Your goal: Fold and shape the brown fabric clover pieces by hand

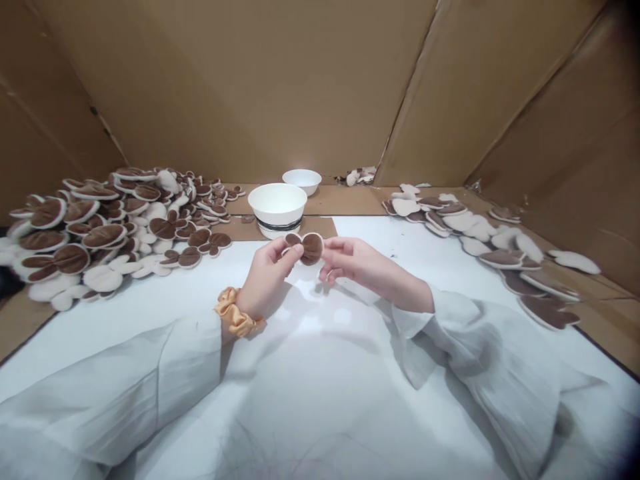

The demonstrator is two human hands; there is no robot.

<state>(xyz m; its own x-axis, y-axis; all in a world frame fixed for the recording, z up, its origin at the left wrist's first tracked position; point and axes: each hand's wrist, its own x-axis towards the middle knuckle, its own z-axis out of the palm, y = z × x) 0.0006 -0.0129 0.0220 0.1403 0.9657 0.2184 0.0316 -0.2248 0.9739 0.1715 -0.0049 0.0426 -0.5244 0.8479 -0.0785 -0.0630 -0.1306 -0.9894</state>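
1. You pinch one brown-and-cream, round-lobed plush fabric piece (pixel 313 249) between thumb and fingers of your left hand (pixel 270 267), in front of the bowls.
2. Your right hand (pixel 357 260) is half curled, fingertips at the piece's right edge; I cannot tell whether they grip it.
3. Two white round bowls: a black-banded front one (pixel 277 212), a plain rear one (pixel 302 177).
4. Two large heaps of similar pieces, left (pixel 105 237) and right (pixel 465 223), overlapping too much to count.
5. Your white tabletop (pixel 170 293) sits inside brown cardboard walls (pixel 260 87).
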